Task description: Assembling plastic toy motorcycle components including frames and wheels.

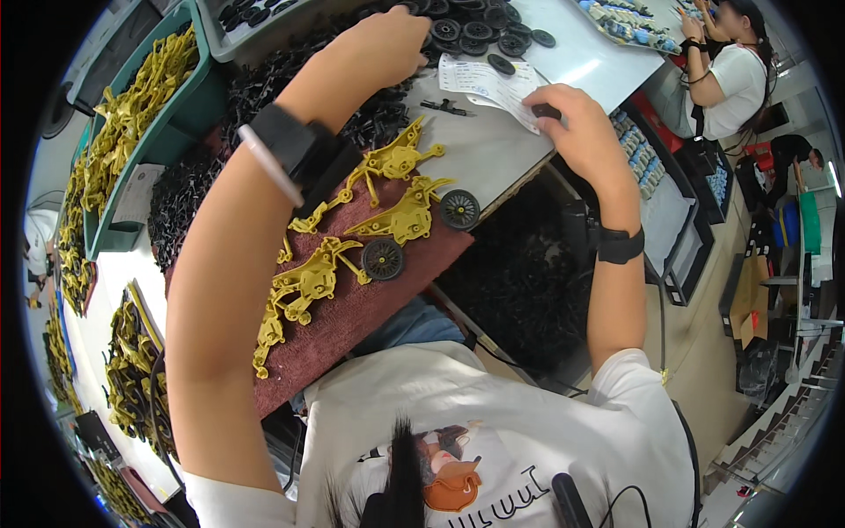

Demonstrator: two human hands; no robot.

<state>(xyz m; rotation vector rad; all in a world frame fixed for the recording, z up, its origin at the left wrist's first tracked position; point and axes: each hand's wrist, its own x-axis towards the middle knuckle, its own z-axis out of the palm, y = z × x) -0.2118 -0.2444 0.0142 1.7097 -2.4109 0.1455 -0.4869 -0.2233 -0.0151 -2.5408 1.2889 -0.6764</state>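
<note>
In the head view, the left hand (387,55) reaches to the black wheels (476,30) just right of it on the table (607,57); its fingertips are hidden, so its grip cannot be told. The right hand (583,132) pinches a dark piece (547,111), with a paper slip (484,84) just left of it. Nearer the body than both hands, yellow frames (405,217) lie on a reddish cloth (352,321).
</note>
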